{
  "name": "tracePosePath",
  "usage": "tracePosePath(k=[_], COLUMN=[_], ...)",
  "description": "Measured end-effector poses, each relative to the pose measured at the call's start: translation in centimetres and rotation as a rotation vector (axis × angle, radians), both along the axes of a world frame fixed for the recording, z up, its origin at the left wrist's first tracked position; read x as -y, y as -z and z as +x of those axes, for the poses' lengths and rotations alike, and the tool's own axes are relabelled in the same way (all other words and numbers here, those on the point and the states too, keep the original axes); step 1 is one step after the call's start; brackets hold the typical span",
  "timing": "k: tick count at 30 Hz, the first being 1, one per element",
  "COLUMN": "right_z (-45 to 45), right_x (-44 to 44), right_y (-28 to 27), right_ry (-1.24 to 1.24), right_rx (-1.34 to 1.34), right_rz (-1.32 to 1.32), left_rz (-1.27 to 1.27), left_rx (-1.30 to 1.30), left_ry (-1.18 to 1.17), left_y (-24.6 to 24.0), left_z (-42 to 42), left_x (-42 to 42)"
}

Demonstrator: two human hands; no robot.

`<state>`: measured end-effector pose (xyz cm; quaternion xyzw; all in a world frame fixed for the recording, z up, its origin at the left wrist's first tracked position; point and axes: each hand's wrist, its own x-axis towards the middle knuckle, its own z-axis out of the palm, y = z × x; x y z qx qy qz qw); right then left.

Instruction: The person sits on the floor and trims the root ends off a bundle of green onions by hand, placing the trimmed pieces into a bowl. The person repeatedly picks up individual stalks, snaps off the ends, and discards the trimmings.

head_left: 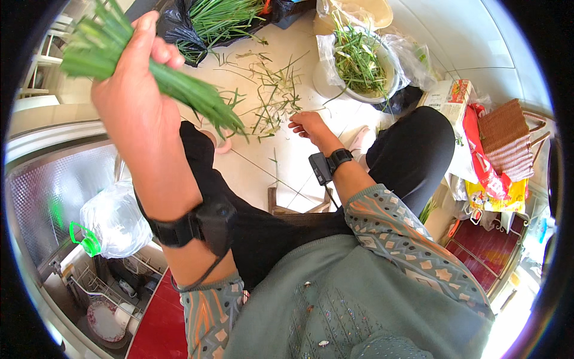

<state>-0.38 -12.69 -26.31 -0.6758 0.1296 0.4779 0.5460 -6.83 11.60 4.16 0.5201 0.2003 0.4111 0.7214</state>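
Note:
My left hand [139, 76] is raised at the upper left, its fingers wrapped around a thick bunch of green garlic chives [193, 96]. The cut ends and tips of the bunch stick out on both sides of my fist. Lower and to the right, my right hand [307, 124] hangs over the tiled floor with loosely bent fingers and nothing visible in it. Just beyond its fingertips lie scattered chive trimmings [278, 92]. More chives [224, 18] lie in a black plastic bag [181, 29] at the top.
A lined white bucket [394, 72] full of trimmings [358, 60] stands at the upper right. A small wooden stool [273, 202] shows between my legs. On the left are a clear plastic bottle [119, 220] and a dish rack [89, 287]. Boxes and bags, including a red bag [482, 152], crowd the right.

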Motion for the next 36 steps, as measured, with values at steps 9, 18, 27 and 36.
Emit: tracePosePath(k=[9, 18, 27, 36], right_z=[6.2, 0.2, -5.5, -8.9], right_x=[1.2, 6.3, 10.4, 15.3], right_y=[-22.3, -33.4, -30.2, -32.7], right_ry=[-0.129, -0.385, -0.145, -0.002], right_rx=[0.762, 1.491, 0.826, 0.64], right_rz=[0.512, 0.105, 0.213, 0.515], left_rz=[-0.486, -0.303, -0.088, -0.025], left_rx=[0.068, 0.055, -0.218, -0.289], left_ry=[0.535, 0.765, 0.748, 0.858], left_y=[1.0, -0.1, 0.7, -2.3], left_z=[3.4, 4.2, 0.6, -1.2], left_x=[0.8, 13.8, 22.8, 26.4])
